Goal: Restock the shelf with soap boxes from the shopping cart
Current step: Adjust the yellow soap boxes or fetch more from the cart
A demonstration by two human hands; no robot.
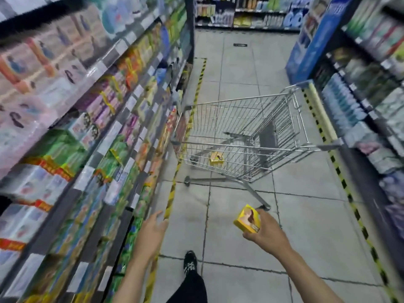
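Soap box [247, 219], a yellow one, sits in the right hand [265, 231] at about five o'clock in the view. The fingers curl round it and hold it up over the floor [317, 226]. The left hand [153, 230], at about seven o'clock, has its fingers out flat and holds nothing. It is close to the edge of the big shelf [87, 127]. That shelf fills the nine o'clock side and is packed with bright, blurry boxes. The cart [229, 119] stands ahead at about one o'clock, well apart from both hands. One more yellow box [216, 158] lies on its wire bottom. A yellow and black tape line [172, 193] runs along the foot of the big shelf. Another shelf [360, 95] stands at three o'clock. A black shoe [190, 261] is at six o'clock.
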